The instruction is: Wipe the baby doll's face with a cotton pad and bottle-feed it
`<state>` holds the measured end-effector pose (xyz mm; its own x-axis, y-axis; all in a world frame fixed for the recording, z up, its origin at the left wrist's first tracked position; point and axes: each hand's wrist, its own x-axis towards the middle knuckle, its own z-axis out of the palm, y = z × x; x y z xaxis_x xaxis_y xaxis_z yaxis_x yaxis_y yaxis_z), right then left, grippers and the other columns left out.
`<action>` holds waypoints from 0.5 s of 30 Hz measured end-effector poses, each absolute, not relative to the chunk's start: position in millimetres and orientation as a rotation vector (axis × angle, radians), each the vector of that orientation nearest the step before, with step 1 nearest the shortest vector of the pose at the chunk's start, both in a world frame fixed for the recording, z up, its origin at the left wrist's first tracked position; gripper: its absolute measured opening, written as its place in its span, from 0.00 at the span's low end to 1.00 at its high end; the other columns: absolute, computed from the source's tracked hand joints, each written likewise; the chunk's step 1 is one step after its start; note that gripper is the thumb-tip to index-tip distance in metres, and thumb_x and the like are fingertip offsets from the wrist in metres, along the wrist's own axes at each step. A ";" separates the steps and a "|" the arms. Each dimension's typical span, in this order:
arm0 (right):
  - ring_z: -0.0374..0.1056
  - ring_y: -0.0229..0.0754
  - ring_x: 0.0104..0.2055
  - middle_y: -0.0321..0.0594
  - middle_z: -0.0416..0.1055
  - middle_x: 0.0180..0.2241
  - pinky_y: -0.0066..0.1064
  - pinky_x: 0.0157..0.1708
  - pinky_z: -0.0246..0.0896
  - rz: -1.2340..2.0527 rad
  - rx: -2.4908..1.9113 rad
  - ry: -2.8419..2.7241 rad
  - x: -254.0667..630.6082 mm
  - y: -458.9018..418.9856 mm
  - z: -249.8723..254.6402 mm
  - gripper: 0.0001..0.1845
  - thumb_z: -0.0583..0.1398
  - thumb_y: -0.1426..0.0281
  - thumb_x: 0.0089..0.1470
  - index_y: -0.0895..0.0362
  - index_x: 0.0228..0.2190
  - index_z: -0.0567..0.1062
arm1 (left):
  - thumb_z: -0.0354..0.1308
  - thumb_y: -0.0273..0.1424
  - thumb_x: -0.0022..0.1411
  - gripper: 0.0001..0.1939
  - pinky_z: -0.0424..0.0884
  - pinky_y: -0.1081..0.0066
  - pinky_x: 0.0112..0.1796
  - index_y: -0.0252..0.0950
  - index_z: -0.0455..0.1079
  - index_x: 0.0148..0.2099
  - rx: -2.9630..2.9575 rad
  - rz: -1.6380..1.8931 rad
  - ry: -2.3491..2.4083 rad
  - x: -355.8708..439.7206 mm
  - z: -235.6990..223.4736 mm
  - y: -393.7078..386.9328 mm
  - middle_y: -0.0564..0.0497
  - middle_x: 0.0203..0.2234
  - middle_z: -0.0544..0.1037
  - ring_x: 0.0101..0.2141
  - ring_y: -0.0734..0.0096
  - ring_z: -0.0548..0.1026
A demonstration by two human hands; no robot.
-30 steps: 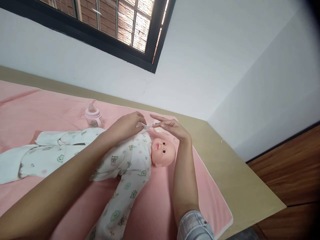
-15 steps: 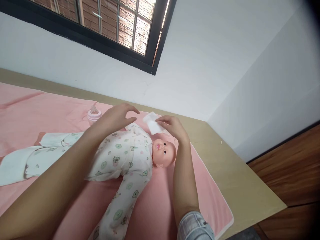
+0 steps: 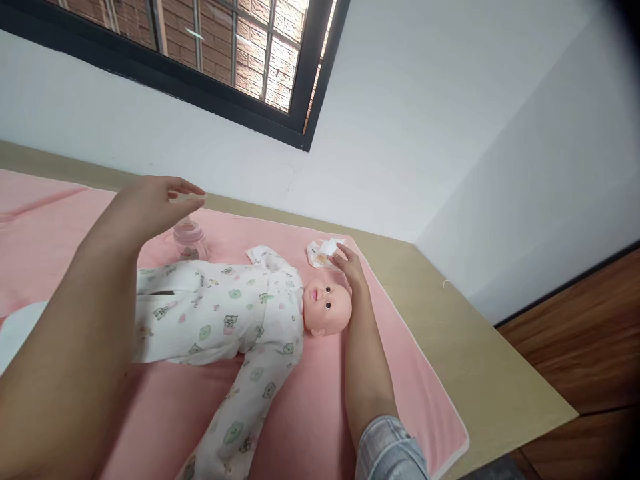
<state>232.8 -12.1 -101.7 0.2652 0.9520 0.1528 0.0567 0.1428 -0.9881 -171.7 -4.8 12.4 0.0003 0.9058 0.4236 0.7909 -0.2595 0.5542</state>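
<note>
A baby doll (image 3: 320, 308) in a white romper printed with small bears (image 3: 220, 317) lies on its back on a pink blanket (image 3: 310, 413). My right hand (image 3: 350, 267) rests beside the doll's head, its fingertips on a crumpled white wipe (image 3: 321, 252) that lies on the blanket. My left hand (image 3: 155, 200) hovers open above and just left of a pink baby bottle (image 3: 190, 241), fingers stretched out, holding nothing.
The blanket covers a beige table (image 3: 490, 380) set against a white wall, below a black-framed window (image 3: 240, 60). The table's right edge drops to a wooden floor (image 3: 590, 347). A white cloth (image 3: 15, 333) shows at the far left.
My left hand let go of the wipe and swung left, over the bottle. My right hand brought the wipe down onto the blanket by the doll's head.
</note>
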 end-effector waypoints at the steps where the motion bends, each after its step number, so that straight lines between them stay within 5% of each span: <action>1: 0.76 0.39 0.40 0.46 0.71 0.53 0.35 0.54 0.67 0.902 -1.247 -1.084 233.0 -11.9 -103.9 0.30 0.62 0.71 0.49 0.60 0.55 0.69 | 0.57 0.43 0.59 0.18 0.65 0.69 0.39 0.40 0.75 0.46 2.086 1.108 1.833 -173.0 11.3 -2.8 0.51 0.42 0.77 0.43 0.58 0.73; 7: 0.75 0.35 0.29 0.46 0.72 0.52 0.36 0.47 0.71 0.804 -1.380 -1.048 240.1 -9.6 -105.1 0.22 0.58 0.71 0.51 0.59 0.50 0.73 | 0.58 0.46 0.58 0.20 0.64 0.69 0.37 0.40 0.73 0.48 2.060 1.088 1.875 -178.2 3.8 8.1 0.53 0.45 0.76 0.41 0.61 0.74; 15: 0.65 0.31 0.20 0.41 0.76 0.39 0.28 0.31 0.66 0.455 -1.530 -1.025 254.7 -6.6 -117.8 0.19 0.52 0.70 0.50 0.60 0.41 0.75 | 0.58 0.44 0.58 0.28 0.69 0.56 0.44 0.37 0.66 0.57 1.982 1.016 1.954 -200.5 -9.4 23.8 0.46 0.47 0.74 0.43 0.53 0.73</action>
